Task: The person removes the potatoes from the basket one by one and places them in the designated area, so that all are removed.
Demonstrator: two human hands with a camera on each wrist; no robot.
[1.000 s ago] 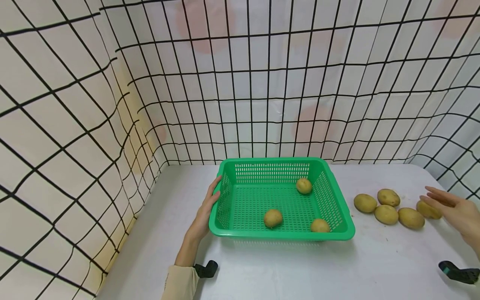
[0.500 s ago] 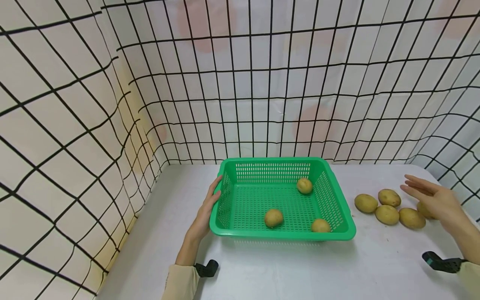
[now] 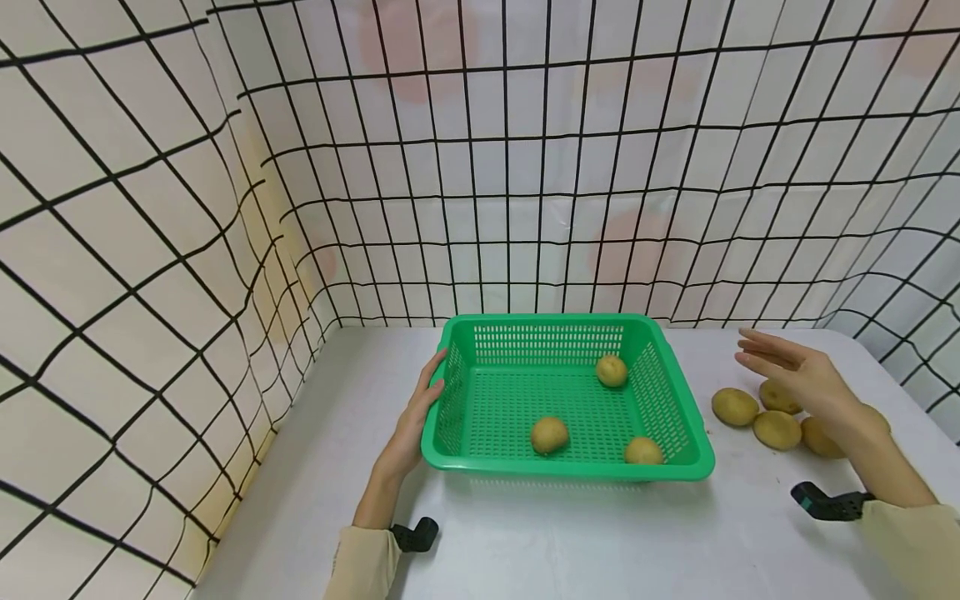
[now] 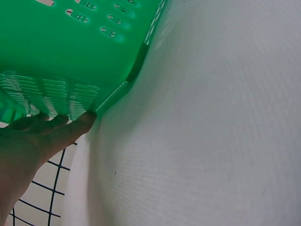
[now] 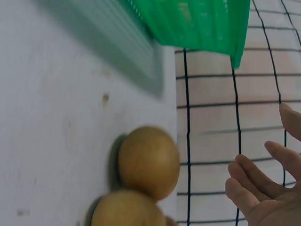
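Observation:
My left hand (image 3: 405,425) rests against the left side of a green plastic basket (image 3: 566,468). In the left wrist view its fairly straight fingers (image 4: 70,132) touch the slotted basket wall (image 4: 70,52). Inside the basket lie three potatoes: one near the middle (image 3: 549,435), one at the back right (image 3: 611,371), one by the front right corner (image 3: 643,451). Over a group of potatoes on the right, my right hand (image 3: 806,379) hovers with nothing in it, fingers extended and spread. Its forearm partly hides that group, whose nearest potato to the basket (image 3: 735,407) shows fully.
A white tabletop (image 3: 570,542) carries everything. Black netting (image 3: 536,200) hangs before pale walls at the back and both sides. Each wrist bears a black camera mount, the left one (image 3: 416,535) and the right one (image 3: 828,502).
My right hand has moved left and away from me, from the rightmost potato to above the group's back edge, holding nothing. The left hand stays at the basket; no potato has moved.

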